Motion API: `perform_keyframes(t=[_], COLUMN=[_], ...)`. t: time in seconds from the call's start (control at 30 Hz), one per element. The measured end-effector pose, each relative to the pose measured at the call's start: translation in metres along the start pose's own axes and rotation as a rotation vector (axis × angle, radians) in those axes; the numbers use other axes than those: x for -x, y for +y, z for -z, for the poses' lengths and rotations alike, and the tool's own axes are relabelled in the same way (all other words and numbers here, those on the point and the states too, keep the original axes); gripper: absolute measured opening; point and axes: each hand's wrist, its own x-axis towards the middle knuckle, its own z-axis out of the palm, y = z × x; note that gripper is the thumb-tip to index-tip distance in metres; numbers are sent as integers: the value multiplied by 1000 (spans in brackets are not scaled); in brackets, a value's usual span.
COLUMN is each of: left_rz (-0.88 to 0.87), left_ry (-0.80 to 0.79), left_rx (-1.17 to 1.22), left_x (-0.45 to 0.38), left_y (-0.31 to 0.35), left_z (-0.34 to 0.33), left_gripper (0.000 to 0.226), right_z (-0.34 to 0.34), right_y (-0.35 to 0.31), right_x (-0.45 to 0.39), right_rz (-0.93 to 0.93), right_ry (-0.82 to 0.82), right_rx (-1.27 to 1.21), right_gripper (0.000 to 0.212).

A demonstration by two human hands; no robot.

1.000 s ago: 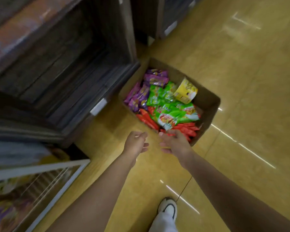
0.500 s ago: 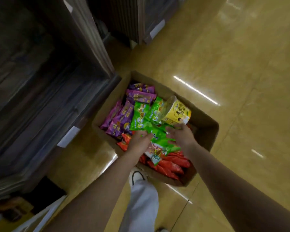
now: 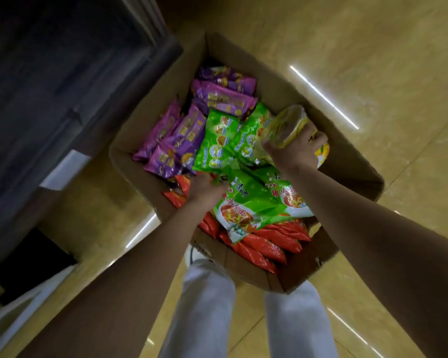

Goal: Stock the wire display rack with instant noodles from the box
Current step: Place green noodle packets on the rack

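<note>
An open brown cardboard box [image 3: 282,96] sits on a glossy yellow tiled floor [image 3: 373,47], its left corner close against a dark wooden shelving unit [image 3: 62,73]. The box is packed with instant noodles: purple foil packets [image 3: 217,99] at the far left, bright green foil packets [image 3: 246,202] across the middle, red foil packets [image 3: 264,246] along the near edge.

The right hand [image 3: 295,151] reaches in near the far right wall of the box, its grip curled around a yellow round noodle cup [image 3: 290,125] that is tilted on its side above the green packets. The left hand [image 3: 204,187] rests among the packets where red meets green; its grip is curled on the edge of a green packet, though blur hides the fingertips.

The person's legs in white trousers [image 3: 204,306] stand just behind the box's near edge. Bare floor opens wide to the right and beyond the box. At lower left, a pale frame [image 3: 23,303] edges into view.
</note>
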Motion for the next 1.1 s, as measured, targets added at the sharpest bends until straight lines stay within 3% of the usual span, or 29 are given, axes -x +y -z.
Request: perform_keyframes(t=[0.07,0.13,0.33,0.47,0.6,0.73,0.9,1.1], left_rz=[133,222,192,243,289,260,169,144], left_ry=[5,27,55,-14,3,34,111,59], left_rx=[4,44,94,195,190,305,333,443], left_x=[-12,-15,-4,32,75,111,116,87], left_y=[-11,-19,-26,-14,7,26,33,18], left_z=[-16,-30,-35,-36,-26,-8,0,-10], left_gripper=[76,87,109,99,102,98,100,87], right_z=[-7,-10,6,36,72,95,87,52], right_y=[7,11,46,67,68,55,37,16], right_x=[1,0,8,23,42,59,48,14], right_rz=[46,71,194,296,41,104,196,268], right_ry=[60,85,-41,-158,-259,-333,-347,-297], right_rx=[44,42,-109,-106,-295,-161,13,137], right_gripper=[94,90,87,78,62,48,64,85])
